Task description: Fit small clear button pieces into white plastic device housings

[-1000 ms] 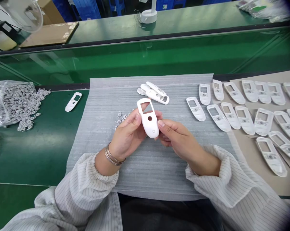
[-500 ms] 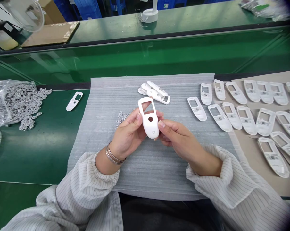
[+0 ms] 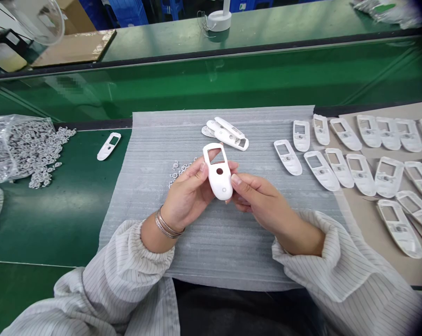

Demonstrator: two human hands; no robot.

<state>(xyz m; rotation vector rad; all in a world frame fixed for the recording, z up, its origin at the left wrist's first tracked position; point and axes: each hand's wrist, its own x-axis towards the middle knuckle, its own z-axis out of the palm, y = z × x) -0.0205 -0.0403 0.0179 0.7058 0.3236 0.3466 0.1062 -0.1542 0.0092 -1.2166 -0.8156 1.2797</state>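
Observation:
A white plastic housing [image 3: 220, 184], with a rectangular window and a round hole, is held up over the foam sheet [image 3: 204, 247], its smooth outer face toward me. My left hand [image 3: 191, 189] grips its left side, thumb on the edge and fingers behind. My right hand [image 3: 254, 193] pinches the lower right edge between thumb and fingers. Just beyond lies a small pile of similar housings [image 3: 228, 135]. Partly hidden by my left hand, several small grey plastic pieces [image 3: 177, 173] rest on the foam.
Rows of housings, inner side up, cover the right side, such as this housing [image 3: 399, 228]. At left, a clear bag [image 3: 22, 149] spills small grey pieces near a lone housing [image 3: 109, 146]. A green ledge [image 3: 155, 46] runs behind, carrying a white stand base [image 3: 219, 21].
Both hands keep the same hold on the housing. The whole view has shifted very slightly; nothing else has visibly moved.

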